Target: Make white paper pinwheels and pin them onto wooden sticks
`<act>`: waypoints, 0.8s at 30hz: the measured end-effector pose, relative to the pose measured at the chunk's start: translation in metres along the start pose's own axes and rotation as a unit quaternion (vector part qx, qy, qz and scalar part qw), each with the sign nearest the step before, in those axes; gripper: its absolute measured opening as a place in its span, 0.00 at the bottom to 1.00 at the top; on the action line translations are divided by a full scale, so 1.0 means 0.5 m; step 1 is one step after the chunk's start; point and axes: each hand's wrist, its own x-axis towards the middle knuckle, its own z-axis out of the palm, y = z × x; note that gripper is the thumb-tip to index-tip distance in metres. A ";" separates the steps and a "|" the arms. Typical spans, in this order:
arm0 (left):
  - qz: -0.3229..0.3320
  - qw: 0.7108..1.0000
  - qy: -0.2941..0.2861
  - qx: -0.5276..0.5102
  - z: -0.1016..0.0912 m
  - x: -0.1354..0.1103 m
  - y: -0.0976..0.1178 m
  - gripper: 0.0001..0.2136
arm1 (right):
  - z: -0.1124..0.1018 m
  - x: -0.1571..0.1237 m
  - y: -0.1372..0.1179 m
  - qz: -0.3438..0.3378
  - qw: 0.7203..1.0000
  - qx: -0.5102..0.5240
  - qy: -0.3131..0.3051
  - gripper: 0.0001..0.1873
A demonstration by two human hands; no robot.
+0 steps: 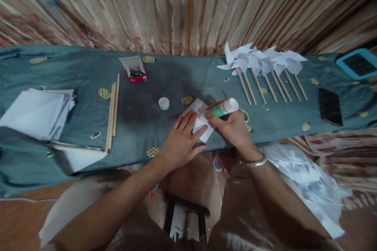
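Observation:
My right hand (235,127) is wrapped round a white and green glue stick (220,109), tilted with its lower end down at a small folded piece of white paper (203,106). My left hand (182,137) rests flat on that paper near the table's front edge, its fingers stretched out and the thumb apart. The glue stick's white cap (163,103) lies left of the paper. Beside my right hand shows a yellow-green loop (245,115), perhaps a scissors handle; the rest of it is hidden.
Paper pinwheels (262,60) on wooden sticks lie in a row at the back right. Farther right are a phone (330,106) and a blue-framed device (357,64). Leftward are a red box of pins (137,73), loose wooden sticks (112,113) and stacked white paper (35,113). A plastic bag (306,176) hangs below.

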 end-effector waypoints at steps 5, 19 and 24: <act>0.001 1.000 -0.002 -0.009 0.001 -0.002 -0.001 0.27 | 0.003 0.002 0.001 -0.016 0.999 -0.034 -0.005 0.11; 0.002 1.000 -0.019 0.011 -0.003 -0.003 0.000 0.30 | 0.006 0.002 -0.003 -0.023 0.991 -0.130 0.009 0.14; -0.002 1.000 -0.027 0.009 -0.005 0.000 0.001 0.32 | 0.009 0.005 0.013 -0.023 0.995 -0.098 0.012 0.16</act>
